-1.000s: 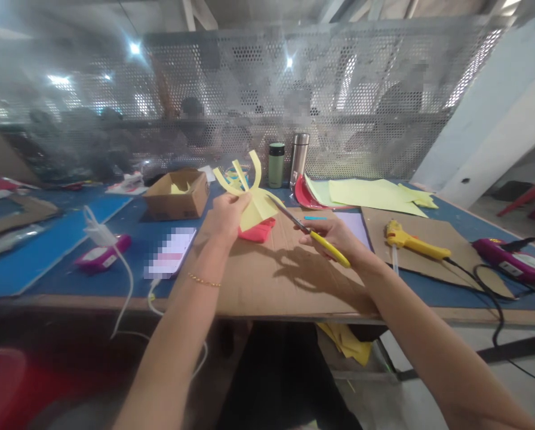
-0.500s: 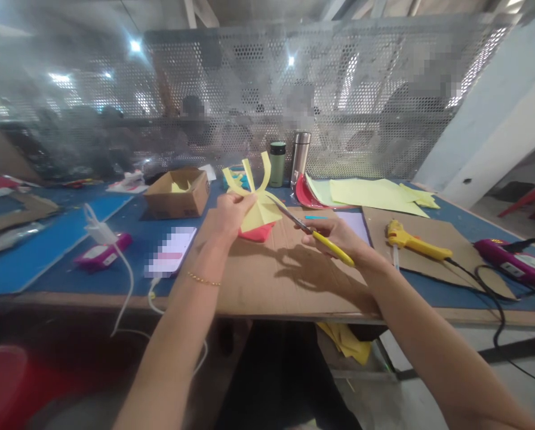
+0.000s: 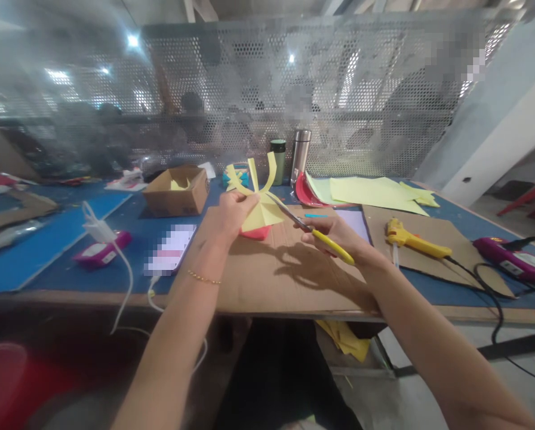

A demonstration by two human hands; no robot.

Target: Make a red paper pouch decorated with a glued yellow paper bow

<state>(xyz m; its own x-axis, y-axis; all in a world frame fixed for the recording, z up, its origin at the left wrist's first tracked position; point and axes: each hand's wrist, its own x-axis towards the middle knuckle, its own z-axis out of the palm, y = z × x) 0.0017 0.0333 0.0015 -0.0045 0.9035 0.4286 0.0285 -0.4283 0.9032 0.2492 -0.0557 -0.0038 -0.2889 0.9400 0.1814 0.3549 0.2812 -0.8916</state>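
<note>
My left hand (image 3: 237,210) pinches a piece of yellow paper (image 3: 264,215) above the cardboard sheet (image 3: 258,280). Several cut strips of the paper curl upward past my fingers, and its lower part spreads out in folds. Scissors with yellow handles (image 3: 332,246) are in my right hand (image 3: 339,234), their blades slanting up and left to the paper's right edge. Whether the blades are parted I cannot tell. A red piece (image 3: 255,233) shows just below the yellow paper.
A cardboard box (image 3: 177,197) and a phone (image 3: 171,251) with a white cable are on the left. Behind stand a green cup (image 3: 277,162) and a steel flask (image 3: 300,156). To the right lie yellow sheets (image 3: 375,192) and a yellow glue gun (image 3: 417,242) on cardboard.
The yellow paper and its upright strips have shifted slightly to the right, with my left hand. My right hand and the scissors stay nearly in place.
</note>
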